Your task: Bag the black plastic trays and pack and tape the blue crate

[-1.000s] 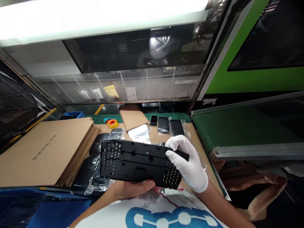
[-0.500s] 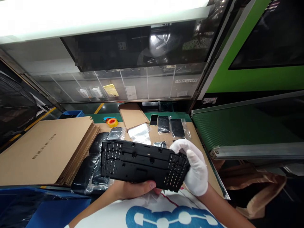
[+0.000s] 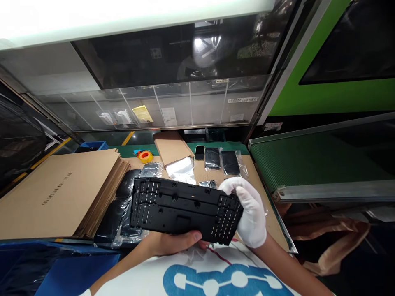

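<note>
The right hand has shifted to the black panel's right end, uncovering its slots; the panel now seems steadied there. The left hand grips its near edge, thumb on top. Wrapped pieces lie left, cardboard farther left.

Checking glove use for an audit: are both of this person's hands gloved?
No, the right hand is gloved in white, but the left hand, at the lower edge of the black panel, is bare.
</note>
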The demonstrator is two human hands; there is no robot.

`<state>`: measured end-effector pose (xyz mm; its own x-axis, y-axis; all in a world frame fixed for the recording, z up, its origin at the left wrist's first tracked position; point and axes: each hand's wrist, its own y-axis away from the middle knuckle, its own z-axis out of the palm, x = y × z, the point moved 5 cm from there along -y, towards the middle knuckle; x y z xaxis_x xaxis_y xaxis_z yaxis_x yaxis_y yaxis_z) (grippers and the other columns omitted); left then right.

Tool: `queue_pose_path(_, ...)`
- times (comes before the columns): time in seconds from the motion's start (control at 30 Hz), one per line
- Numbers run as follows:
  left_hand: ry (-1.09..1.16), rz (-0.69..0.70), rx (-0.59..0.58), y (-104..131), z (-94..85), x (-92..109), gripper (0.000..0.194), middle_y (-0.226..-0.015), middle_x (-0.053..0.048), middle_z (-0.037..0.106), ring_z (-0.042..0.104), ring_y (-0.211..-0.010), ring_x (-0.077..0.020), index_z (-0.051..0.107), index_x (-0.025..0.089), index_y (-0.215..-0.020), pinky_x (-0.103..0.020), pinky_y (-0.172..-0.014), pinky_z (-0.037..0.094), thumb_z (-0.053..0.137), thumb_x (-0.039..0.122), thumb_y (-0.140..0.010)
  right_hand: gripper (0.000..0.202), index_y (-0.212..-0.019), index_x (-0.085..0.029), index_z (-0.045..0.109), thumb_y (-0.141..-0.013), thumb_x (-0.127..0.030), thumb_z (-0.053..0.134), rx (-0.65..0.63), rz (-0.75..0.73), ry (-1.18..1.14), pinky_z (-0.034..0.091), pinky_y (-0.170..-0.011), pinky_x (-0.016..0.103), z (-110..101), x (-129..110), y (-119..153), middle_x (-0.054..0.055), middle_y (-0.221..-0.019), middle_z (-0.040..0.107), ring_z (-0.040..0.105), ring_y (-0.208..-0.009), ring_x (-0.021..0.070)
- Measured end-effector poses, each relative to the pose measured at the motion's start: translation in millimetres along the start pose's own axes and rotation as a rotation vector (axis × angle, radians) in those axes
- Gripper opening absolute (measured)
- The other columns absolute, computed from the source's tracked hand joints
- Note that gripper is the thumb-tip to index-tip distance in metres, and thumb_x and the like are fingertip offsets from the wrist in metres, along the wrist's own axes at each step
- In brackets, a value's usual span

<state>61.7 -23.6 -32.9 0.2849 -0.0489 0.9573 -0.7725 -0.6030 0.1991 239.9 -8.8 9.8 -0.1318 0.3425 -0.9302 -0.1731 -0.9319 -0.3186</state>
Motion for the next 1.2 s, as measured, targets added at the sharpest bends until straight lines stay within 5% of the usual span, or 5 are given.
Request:
queue_pose_path(0.47,0.106,-0.022,0.053,-3,-0.9,-2,0.043,-0.089,-0.009,0.074,0.068,-0.085,-0.0210,0.074,0.014,-0.088,-0.030,-0.084,0.053,0.046,0.048,-0.090,0.027,-0.063,-0.021,0.049,-0.088,-0.030,0.047,0.112,0.054,0.017,0.037,-0.059,0.028,-5,14,-8,-0.001,-0.066,0.052,0.046,-0.062,0.0143)
queue_pose_path(0.7,-0.062,-0.123,0.112,-1,-9.0,-5,0.038,-0.091,-0.003,0.075,0.067,-0.090,-0.0206,0.075,0.020,-0.085,-0.028,-0.089,0.052,0.049,0.047,-0.088,0.029,-0.063,-0.021,0.055,-0.088,-0.031,0.043,0.059,0.149,0.064,0.039,-0.060,0.027,4,22,-8,-0.002,-0.065,0.054,0.049,-0.062,0.0138)
queue_pose_path(0.8,-0.104,-0.144,0.211,2,-14.8,-13,0.032,-0.090,-0.002,0.075,0.066,-0.094,-0.0226,0.075,0.023,-0.087,-0.029,-0.090,0.051,0.055,0.048,-0.084,0.023,-0.069,-0.021,0.058,-0.087,-0.026,0.046,0.144,0.123,0.035,0.041,-0.064,0.026,1,23,-2,-0.002,-0.070,0.059,0.053,-0.067,0.0136)
queue_pose_path(1.0,0.193,-0.078,0.092,7,1.1,-10,0.041,-0.089,-0.008,0.074,0.069,-0.088,-0.0240,0.075,0.015,-0.087,-0.034,-0.087,0.054,0.052,0.049,-0.088,0.014,-0.073,-0.022,0.058,-0.085,-0.022,0.049,0.013,0.072,-0.049,0.040,-0.067,0.024,6,19,2,-0.003,-0.075,0.058,0.052,-0.071,0.0126)
queue_pose_path(1.2,0.439,-0.189,0.185,15,12.5,-21,0.037,-0.087,-0.010,0.074,0.069,-0.085,-0.0259,0.075,0.013,-0.087,-0.037,-0.084,0.056,0.064,0.048,-0.080,0.024,-0.066,-0.020,0.050,-0.087,-0.031,0.052,0.113,0.175,-0.072,0.037,-0.058,0.024,3,29,13,-0.003,-0.067,0.049,0.043,-0.061,0.0115)
